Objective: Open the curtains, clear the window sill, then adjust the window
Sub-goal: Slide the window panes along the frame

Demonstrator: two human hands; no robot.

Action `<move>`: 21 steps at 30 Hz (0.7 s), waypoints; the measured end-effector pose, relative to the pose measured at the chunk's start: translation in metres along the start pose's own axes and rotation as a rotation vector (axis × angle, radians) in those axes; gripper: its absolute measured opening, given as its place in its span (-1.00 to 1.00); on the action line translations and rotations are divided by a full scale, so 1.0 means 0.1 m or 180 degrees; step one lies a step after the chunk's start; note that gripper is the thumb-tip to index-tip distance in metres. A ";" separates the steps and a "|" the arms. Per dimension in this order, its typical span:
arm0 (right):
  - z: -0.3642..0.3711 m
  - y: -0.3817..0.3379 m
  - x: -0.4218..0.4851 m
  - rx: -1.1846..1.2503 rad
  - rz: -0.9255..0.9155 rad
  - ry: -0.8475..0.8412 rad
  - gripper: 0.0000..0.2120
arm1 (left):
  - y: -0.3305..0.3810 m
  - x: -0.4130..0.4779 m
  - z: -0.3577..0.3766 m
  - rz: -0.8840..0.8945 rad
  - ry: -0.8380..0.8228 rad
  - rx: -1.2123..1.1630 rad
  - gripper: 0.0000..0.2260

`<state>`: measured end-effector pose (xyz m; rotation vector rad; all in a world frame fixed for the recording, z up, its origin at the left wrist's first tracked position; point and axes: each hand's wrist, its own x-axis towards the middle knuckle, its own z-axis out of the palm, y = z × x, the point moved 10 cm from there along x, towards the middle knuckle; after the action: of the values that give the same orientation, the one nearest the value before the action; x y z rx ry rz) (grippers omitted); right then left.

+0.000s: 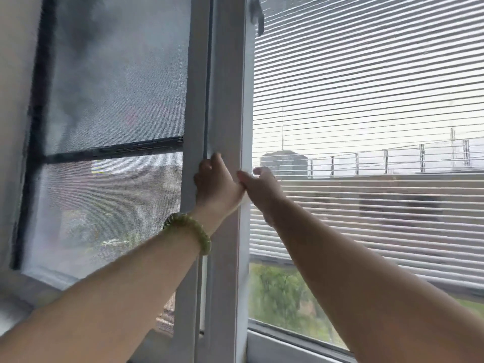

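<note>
A white sliding window frame [225,100] runs upright through the middle of the head view. My left hand [216,180], with a green bead bracelet [191,230] on its wrist, grips the frame's left edge, fingers curled round it. My right hand [262,186] holds the frame's right edge beside the glass, thumb on the near side. The two hands touch at the same height. Left of the frame is a mesh insect screen [115,100] with a dark crossbar. Right of it a pane with horizontal blinds [366,100] lets the outside show through.
A window handle [258,15] hangs at the top of the right pane. The grey window sill [15,299] shows at lower left, and the lower window frame [288,344] runs at bottom right. A wall [15,74] borders the screen on the left.
</note>
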<state>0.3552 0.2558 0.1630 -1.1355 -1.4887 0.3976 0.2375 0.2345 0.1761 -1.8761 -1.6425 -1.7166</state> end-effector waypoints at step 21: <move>-0.02 -0.06 0.01 -0.0582 0.0092 0.0121 -0.64 | -0.29 -0.07 -0.01 -0.0893 0.0441 -0.1232 -0.54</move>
<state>0.3548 0.2530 0.1692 -1.3029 -1.4997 0.2620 0.2175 0.2411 0.1552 -1.6735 -1.6801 -2.3681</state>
